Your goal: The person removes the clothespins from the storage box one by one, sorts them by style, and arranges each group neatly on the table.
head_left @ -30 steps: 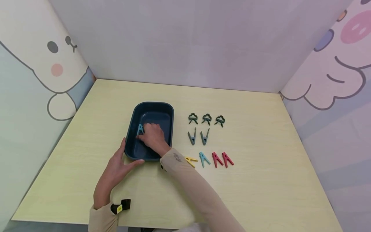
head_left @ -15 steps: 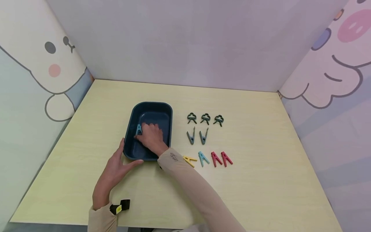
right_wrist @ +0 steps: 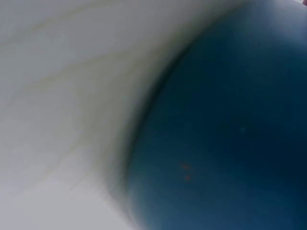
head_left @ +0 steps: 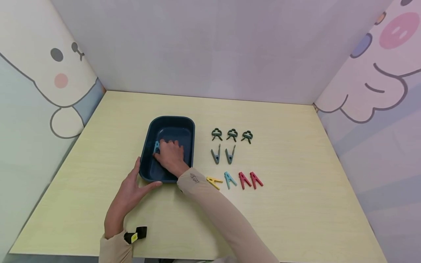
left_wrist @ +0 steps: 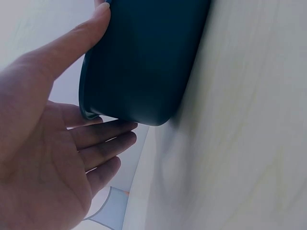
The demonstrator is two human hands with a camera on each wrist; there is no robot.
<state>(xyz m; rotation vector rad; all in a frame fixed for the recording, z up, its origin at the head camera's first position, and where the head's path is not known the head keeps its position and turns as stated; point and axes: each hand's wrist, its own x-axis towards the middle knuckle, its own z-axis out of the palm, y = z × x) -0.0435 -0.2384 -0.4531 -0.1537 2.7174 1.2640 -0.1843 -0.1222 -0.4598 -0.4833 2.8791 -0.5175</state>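
Note:
A dark blue rectangular tray (head_left: 194,140) stands on the table left of centre. My left hand (head_left: 129,193) is at its near left corner, thumb along the near rim and fingers at the left side. In the left wrist view, the thumb reaches the tray's rim and the other fingers extend beside its wall. My right hand (head_left: 170,155) is down inside the tray, back of the hand up. A light blue clothespin (head_left: 156,146) shows right beside its index finger and thumb. The right fingertips are hidden, so I cannot tell whether they hold anything.
Right of the tray lie three dark green clips (head_left: 232,134), two grey-green clothespins (head_left: 215,157), and a row with a yellow clothespin (head_left: 213,181), another light blue clothespin (head_left: 230,179) and two red clothespins (head_left: 244,180). Walls stand behind and beside the table (head_left: 296,204).
The head view has shifted slightly, so everything sits a little farther left. Both hands, the tray and the clothespins otherwise keep nearly the same positions.

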